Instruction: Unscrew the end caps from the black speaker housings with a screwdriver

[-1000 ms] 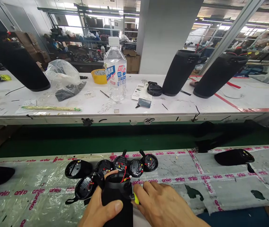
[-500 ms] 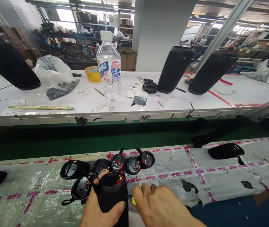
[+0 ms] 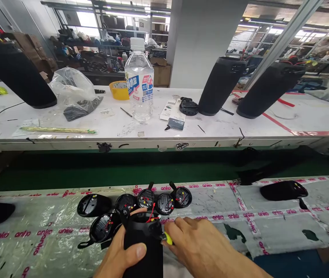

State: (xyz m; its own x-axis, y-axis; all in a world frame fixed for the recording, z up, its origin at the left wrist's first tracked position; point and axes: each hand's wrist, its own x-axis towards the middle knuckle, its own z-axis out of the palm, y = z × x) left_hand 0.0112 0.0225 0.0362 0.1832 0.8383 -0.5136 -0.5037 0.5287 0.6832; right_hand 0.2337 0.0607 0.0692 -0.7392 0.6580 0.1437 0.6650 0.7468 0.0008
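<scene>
My left hand (image 3: pixel 124 251) is wrapped round a black fabric-covered speaker housing (image 3: pixel 145 256), held upright with its open end facing up. Red wires with small connectors (image 3: pixel 152 217) stick out of that opening. A dark strap loop hangs at its upper left, beside my fingers. My right hand (image 3: pixel 200 241) is closed round a yellow-handled tool (image 3: pixel 168 238), mostly hidden by the fingers. Its dark tip meets the right side of the housing, just under the rim. Just beyond stand several more black speaker housings (image 3: pixel 164 203), with wires and small parts showing in their open ends.
The near bench (image 3: pixel 204 200) is covered in plastic film and printed pink tape, torn at the right. One housing (image 3: pixel 282 190) lies there. Past a green gap, a white bench (image 3: pixel 118 127) carries a water bottle (image 3: pixel 139 85), yellow tape roll (image 3: pixel 118 90), plastic bag (image 3: pixel 71 87) and tall black housings (image 3: pixel 222 87).
The tool in my right hand has moved up and left against the housing's side. The housing has turned, and a dark recessed panel now shows there. The view has shifted slightly.
</scene>
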